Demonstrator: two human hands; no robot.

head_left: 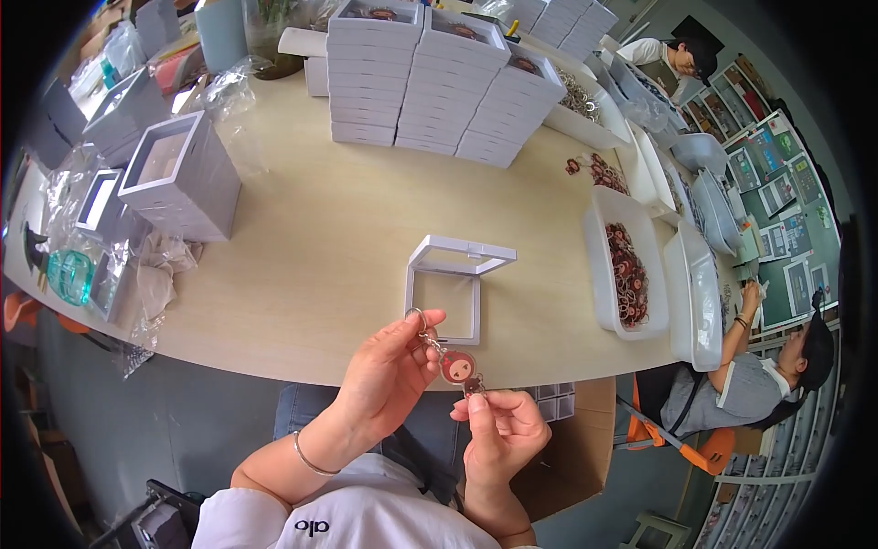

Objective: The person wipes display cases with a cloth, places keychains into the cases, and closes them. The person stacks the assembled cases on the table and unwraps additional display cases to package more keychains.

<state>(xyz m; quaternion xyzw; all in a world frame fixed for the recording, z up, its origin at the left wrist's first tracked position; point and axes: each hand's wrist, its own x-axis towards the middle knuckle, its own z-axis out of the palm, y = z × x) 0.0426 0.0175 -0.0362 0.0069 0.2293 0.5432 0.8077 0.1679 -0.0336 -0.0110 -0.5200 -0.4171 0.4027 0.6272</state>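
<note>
Between my two hands hangs a keychain (458, 367) with a red-and-cream round figure charm. My left hand (386, 366) pinches its metal ring and chain at the upper end. The lower end of the charm is between the thumb and fingers of my right hand (498, 430). Just beyond my hands, a white frame case (444, 288) stands on the table (302, 274) with its lid hinged open. A white bin (628, 274) to the right holds a heap of similar red keychains.
Tall stacks of white frame boxes (375, 82) stand at the back. More boxes (183, 183) and plastic wrap lie left. White bins (692, 293) line the right edge, where a seated person (750, 384) works; another person (660, 64) is farther back. A cardboard box (585, 439) is below the table.
</note>
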